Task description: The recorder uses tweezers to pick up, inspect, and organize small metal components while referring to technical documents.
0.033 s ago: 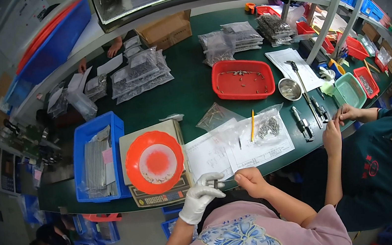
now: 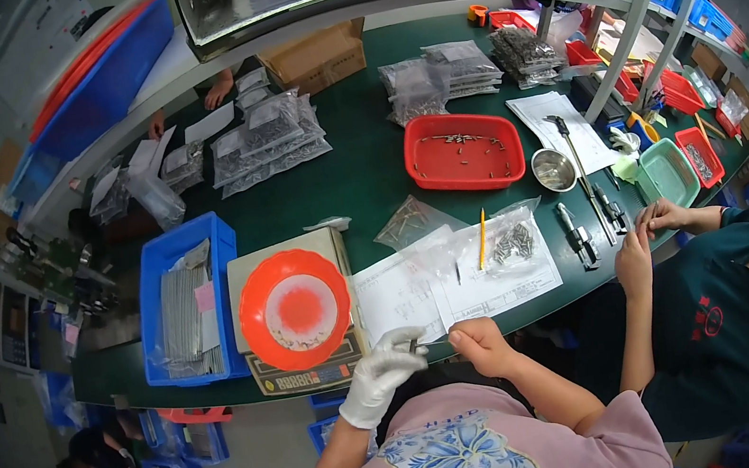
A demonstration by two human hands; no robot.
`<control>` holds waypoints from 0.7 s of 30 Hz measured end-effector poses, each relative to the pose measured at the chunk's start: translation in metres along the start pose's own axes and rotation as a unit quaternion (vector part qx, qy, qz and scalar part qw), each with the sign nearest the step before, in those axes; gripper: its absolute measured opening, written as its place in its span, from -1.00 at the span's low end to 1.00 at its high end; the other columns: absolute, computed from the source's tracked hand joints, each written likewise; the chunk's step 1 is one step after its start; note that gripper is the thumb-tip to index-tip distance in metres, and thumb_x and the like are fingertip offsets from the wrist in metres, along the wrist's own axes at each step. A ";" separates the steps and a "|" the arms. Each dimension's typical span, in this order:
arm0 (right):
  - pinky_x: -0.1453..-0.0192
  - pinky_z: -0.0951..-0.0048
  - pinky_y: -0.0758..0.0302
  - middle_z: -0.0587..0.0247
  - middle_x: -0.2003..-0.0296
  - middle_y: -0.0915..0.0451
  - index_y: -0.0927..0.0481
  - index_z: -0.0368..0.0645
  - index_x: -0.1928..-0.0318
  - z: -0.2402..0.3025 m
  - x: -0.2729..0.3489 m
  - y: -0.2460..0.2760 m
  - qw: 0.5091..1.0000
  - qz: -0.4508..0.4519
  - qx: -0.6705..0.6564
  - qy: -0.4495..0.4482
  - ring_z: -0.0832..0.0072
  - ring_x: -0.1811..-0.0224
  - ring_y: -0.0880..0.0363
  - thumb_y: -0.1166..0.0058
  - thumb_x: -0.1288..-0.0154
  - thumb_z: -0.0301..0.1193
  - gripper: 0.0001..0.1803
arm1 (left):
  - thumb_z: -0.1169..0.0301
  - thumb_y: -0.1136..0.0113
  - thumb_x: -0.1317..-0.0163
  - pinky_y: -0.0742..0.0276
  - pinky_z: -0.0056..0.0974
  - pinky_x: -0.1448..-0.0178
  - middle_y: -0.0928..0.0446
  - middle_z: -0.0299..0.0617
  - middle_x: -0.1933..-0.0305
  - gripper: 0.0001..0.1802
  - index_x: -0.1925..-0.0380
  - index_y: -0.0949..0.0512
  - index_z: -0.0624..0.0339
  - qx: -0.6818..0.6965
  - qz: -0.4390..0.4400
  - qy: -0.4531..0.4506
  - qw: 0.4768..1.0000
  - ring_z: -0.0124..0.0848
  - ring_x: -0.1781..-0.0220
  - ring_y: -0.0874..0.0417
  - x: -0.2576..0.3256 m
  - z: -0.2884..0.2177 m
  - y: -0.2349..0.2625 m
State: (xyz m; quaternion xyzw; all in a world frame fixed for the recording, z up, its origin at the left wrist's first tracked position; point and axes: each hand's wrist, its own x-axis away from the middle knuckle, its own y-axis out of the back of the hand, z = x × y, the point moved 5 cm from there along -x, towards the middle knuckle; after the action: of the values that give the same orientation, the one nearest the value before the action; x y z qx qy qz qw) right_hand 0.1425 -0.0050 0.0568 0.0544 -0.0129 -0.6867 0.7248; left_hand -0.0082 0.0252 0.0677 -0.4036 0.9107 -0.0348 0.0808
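Observation:
My left hand [image 2: 380, 377], in a white glove, and my bare right hand [image 2: 478, 346] meet at the front edge of the green table [image 2: 365, 168]. Both pinch a small thin item [image 2: 433, 346] between them; it is too small to tell what it is. Just above my hands lie white paper sheets [image 2: 398, 298]. On them rest a clear bag of small metal parts [image 2: 512, 241] and a yellow pencil [image 2: 481, 238]. To the left, an orange round dish [image 2: 294, 309] sits on a weighing scale [image 2: 313, 375], holding a few tiny parts.
A blue bin [image 2: 183, 304] of bagged parts stands at the left, a red tray [image 2: 463, 151] and a steel bowl [image 2: 554, 169] further back. Several bags of parts lie at the rear. A person in dark green [image 2: 722, 319] works at my right, hands [image 2: 647, 229] together.

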 end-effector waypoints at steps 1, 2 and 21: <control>0.63 0.47 -0.11 0.20 0.79 -0.15 -0.23 -0.27 0.70 0.002 0.000 0.002 0.999 0.002 0.027 0.023 0.50 0.74 -0.07 0.17 -0.17 -0.43 -0.67 | 0.37 -0.01 -0.09 -0.36 -0.36 0.16 -0.36 -0.18 0.10 -0.62 0.07 -0.33 0.25 0.173 -0.067 0.092 0.978 -0.45 0.14 -0.43 -0.001 0.001 0.001; 0.63 0.48 -0.11 0.20 0.79 -0.15 -0.23 -0.27 0.70 0.005 -0.001 0.003 0.997 0.004 0.055 0.047 0.50 0.74 -0.07 0.17 -0.18 -0.42 -0.67 | 0.42 -0.01 -0.09 -0.35 -0.33 0.13 -0.35 -0.18 0.08 -0.61 0.04 -0.31 0.24 0.338 -0.131 0.180 0.914 -0.44 0.12 -0.43 0.002 0.007 0.000; 0.64 0.47 -0.11 0.22 0.80 -0.17 -0.24 -0.26 0.72 -0.005 0.004 0.005 0.999 0.002 0.043 0.011 0.53 0.74 -0.10 0.18 -0.15 -0.44 -0.68 | 0.51 0.01 -0.05 -0.42 -0.50 0.42 -0.37 -0.15 0.15 -0.69 0.15 -0.40 0.28 0.084 -0.035 0.008 0.996 -0.50 0.33 -0.47 0.003 0.018 -0.002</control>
State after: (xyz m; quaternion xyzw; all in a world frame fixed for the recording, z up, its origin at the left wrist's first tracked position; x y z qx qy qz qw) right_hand 0.1485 -0.0084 0.0524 0.0933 -0.0345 -0.6835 0.7231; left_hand -0.0058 0.0212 0.0503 -0.4266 0.8906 -0.1167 0.1061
